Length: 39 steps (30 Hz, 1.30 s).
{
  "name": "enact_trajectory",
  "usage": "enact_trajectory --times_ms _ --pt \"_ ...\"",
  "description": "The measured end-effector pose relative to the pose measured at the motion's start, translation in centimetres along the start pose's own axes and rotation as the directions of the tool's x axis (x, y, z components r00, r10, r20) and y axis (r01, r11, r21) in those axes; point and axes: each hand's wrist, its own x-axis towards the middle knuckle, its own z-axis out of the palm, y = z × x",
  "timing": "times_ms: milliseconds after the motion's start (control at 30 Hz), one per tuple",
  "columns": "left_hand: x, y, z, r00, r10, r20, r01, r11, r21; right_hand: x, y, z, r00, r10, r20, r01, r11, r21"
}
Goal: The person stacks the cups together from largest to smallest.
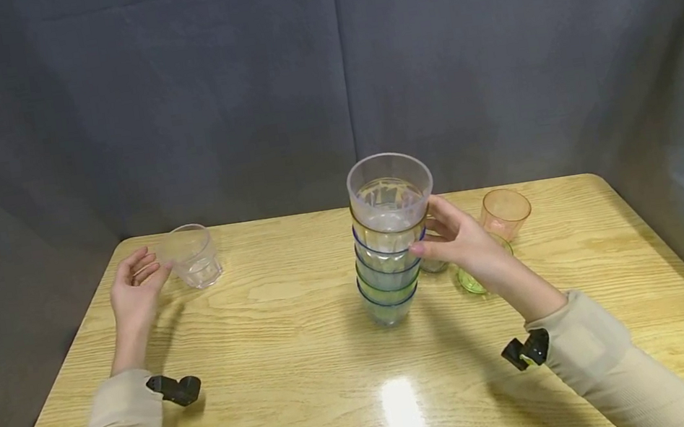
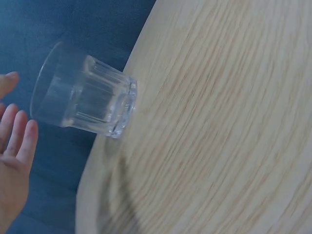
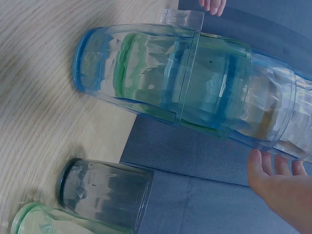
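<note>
A tall stack of tinted see-through cups (image 1: 385,266) stands upright on the wooden table, a pale clear one on top; its lower blue and green cups (image 3: 141,68) fill the right wrist view. My right hand (image 1: 468,247) is at the stack's right side, thumb in front and fingers behind, fingertips at the edge of the upper cups. They do not wrap round them. On the far left stands a clear cup (image 1: 193,256). Beside its rim is my left hand (image 1: 136,290), fingers loosely bent and holding nothing. Contact with that rim cannot be told.
Right of the stack stand an orange cup (image 1: 506,212), a green cup (image 1: 471,280) and a grey cup (image 3: 105,190), the last two partly hidden by my right hand in the head view. A dark curtain (image 1: 221,99) hangs behind the table's far edge.
</note>
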Motion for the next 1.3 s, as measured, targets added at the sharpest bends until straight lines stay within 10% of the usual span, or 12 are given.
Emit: enact_trajectory --times_ms 233,700,1300 --pt "0.1 -0.9 0.1 0.993 -0.089 -0.079 0.081 0.992 -0.096 -0.2 -0.3 0.0 1.000 0.005 0.002 -0.005 1.000 0.004" --pt "0.7 -1.8 0.8 0.977 -0.120 0.176 0.101 0.988 0.112 -0.2 0.1 -0.2 1.000 -0.004 0.003 0.004 1.000 0.013" --pt "0.5 -1.5 2.0 0.969 -0.124 0.214 0.101 0.989 0.112 -0.2 0.2 -0.2 1.000 0.010 -0.003 -0.010 1.000 -0.001"
